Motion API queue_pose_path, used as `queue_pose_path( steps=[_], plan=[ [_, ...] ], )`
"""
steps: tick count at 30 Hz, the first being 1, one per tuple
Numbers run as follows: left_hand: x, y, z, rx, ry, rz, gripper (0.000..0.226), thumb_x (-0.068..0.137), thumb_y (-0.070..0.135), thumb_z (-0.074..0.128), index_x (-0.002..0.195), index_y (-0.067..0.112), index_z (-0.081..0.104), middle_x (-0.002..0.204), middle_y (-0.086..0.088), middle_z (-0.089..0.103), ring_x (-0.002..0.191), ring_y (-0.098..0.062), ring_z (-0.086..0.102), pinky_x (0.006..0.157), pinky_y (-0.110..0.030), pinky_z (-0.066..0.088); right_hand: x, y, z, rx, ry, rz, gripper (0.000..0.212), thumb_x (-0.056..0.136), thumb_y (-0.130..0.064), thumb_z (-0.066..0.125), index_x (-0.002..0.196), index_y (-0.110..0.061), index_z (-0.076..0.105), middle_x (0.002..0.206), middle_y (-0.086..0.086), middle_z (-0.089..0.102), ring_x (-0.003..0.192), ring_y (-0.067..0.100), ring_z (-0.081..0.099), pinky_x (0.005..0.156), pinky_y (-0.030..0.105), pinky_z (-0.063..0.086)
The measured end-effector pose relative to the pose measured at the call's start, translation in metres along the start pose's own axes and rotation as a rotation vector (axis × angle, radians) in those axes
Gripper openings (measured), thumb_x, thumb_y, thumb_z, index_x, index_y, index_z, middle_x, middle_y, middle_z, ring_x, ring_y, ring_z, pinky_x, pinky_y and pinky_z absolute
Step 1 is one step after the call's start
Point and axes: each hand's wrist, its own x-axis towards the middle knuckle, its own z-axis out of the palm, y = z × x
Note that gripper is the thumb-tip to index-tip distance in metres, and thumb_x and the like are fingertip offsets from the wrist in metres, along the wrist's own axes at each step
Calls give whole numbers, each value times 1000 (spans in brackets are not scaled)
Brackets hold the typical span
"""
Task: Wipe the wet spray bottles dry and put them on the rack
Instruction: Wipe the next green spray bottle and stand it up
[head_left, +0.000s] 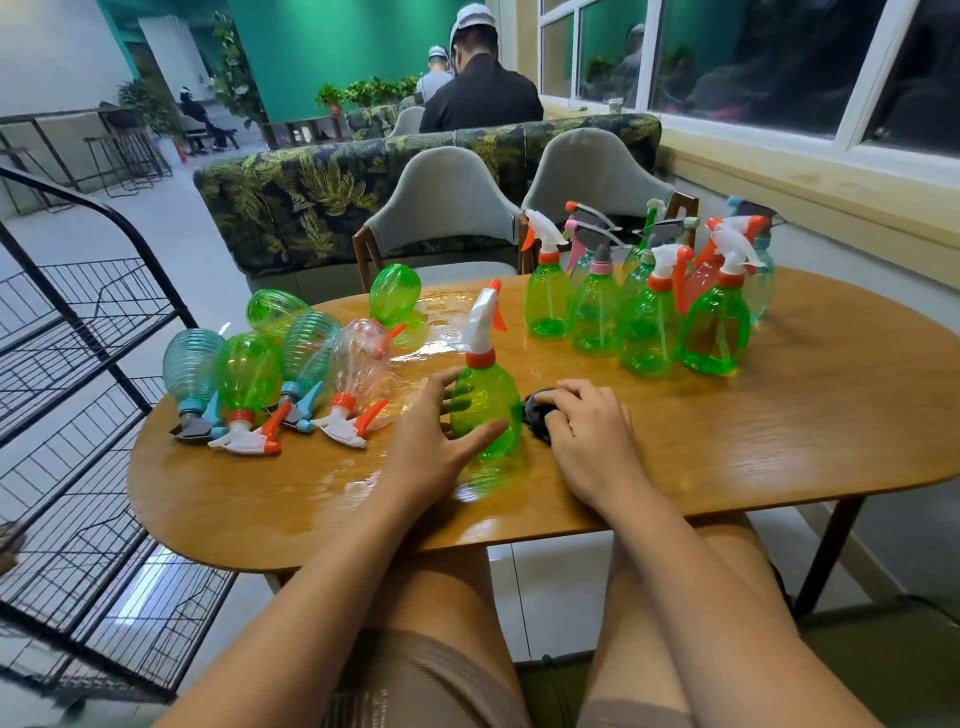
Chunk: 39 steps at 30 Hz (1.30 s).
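Left hand (441, 434) wraps the upright green spray bottle (485, 400) near the front edge of the table (779, 441), steadying it; right hand (587, 431) curls over a dark cloth (535, 413) alongside, evidently for wiping

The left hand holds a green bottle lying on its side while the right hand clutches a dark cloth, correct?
Not quite: the head view shows the green bottle standing upright, nozzle up, in the left hand. The right hand does clutch the dark cloth.
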Motion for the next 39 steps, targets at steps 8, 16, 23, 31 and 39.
queue_pose_path(
  steps=[8, 16, 23, 31, 39],
  plan=[
    [-3, 2, 0, 74, 29, 42, 83, 81, 58, 82, 152, 40, 44, 133, 11, 62, 119, -1, 63, 91, -27, 61, -5, -13, -12, 59, 10, 37, 58, 95, -1, 55, 149, -23, 50, 142, 6, 58, 128, 29, 55, 104, 38, 48],
    [-4, 5, -1, 107, 41, 57, 88, 79, 64, 79, 155, 35, 44, 133, 13, 62, 118, 4, 61, 88, -12, 55, 2, -64, -25, 288, 267, -193, 35, 91, -7, 78, 120, -20, 62, 114, -2, 69, 104, 10, 62, 84, 7, 48],
    [-4, 6, -3, 96, 51, 37, 96, 75, 71, 72, 157, 30, 44, 133, 11, 65, 116, 5, 61, 86, -10, 53, -1, -81, -10, 540, 164, -188, 20, 106, -25, 53, 122, -27, 63, 118, -12, 67, 112, 9, 60, 96, 38, 53],
    [-5, 7, -3, 131, 36, 55, 91, 77, 70, 72, 157, 35, 44, 136, 12, 64, 120, 0, 62, 94, -26, 58, -13, -79, 8, 637, 284, -56, 15, 111, -19, 51, 117, -21, 64, 113, -12, 69, 106, -1, 63, 84, 13, 50],
    [-4, 0, -2, 109, 49, 26, 81, 82, 57, 84, 151, 40, 45, 131, 14, 65, 120, 3, 61, 92, -22, 58, -25, -46, 16, 463, 178, 35, 15, 107, -13, 55, 118, -22, 57, 118, -6, 64, 109, 9, 60, 87, 22, 51]
  ],
)
